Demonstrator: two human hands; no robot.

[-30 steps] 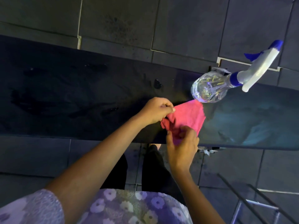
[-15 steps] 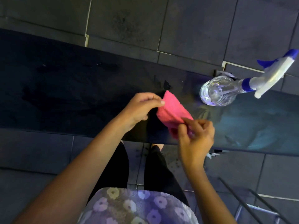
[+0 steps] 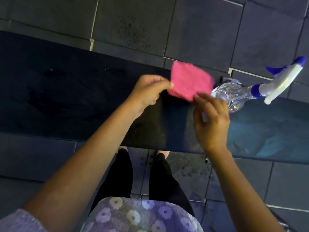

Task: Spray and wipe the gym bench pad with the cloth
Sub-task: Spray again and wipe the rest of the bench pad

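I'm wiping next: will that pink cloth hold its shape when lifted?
Probably floppy: the pink cloth is held spread by the left hand and right hand pinching its near corners. Likely light: fingertip pinches carry it. Its nubby weave should grip, not slip.

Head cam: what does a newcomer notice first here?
The pink cloth stands out against the dark scene. It is spread above the black bench pad, with the left hand pinching its left edge and the right hand at its near corner. Just right of it, a clear spray bottle with a white and blue trigger head sits on the pad.
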